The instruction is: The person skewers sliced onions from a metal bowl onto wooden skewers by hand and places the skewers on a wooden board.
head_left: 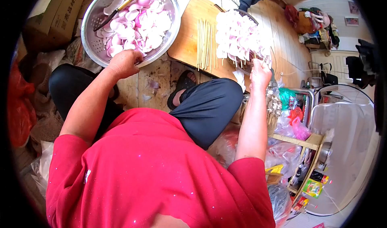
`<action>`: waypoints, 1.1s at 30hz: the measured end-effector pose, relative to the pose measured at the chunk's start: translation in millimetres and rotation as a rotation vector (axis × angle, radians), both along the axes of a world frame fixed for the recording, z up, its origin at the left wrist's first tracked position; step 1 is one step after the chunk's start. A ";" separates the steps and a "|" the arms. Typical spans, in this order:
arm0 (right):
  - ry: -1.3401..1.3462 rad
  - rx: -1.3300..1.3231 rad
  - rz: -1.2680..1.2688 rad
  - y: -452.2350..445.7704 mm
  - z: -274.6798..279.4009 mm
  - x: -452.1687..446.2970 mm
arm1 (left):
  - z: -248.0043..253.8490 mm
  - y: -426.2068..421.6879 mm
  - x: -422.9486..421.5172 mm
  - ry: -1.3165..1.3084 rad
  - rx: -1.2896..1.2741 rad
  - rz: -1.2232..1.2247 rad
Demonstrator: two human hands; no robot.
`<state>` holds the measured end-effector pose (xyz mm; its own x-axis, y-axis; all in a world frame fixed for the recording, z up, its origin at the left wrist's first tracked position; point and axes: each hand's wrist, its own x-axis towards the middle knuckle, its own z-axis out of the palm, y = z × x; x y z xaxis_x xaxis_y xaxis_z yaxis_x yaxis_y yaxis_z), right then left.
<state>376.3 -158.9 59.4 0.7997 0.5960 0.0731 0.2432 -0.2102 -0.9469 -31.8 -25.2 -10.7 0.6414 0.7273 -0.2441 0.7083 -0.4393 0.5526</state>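
Pale slices fill the colander at 11 o'clock; the left hand overlaps its rim, finger grip indeterminable. The right hand clenches its fingers, apparently on loaded skewers at 1. Bare sticks lie aligned at 12, presumably for easy reach.

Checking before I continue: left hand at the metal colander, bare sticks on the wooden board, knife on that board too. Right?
The knife is wrong: it lies on the pink slices in the metal colander, not on the wooden board, as the head view shows. The left hand and bare sticks are as you say.
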 end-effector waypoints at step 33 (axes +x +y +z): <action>0.010 -0.098 0.399 -5.5 3.1 -150.4 | -19.7 -5.5 -5.4 -0.001 0.183 -0.048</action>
<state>225.9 -164.4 62.5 0.5051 0.8630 -0.0061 0.3148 -0.1908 -0.9298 -37.2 -30.8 -30.4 0.6768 0.7279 -0.1101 0.6835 -0.5657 0.4613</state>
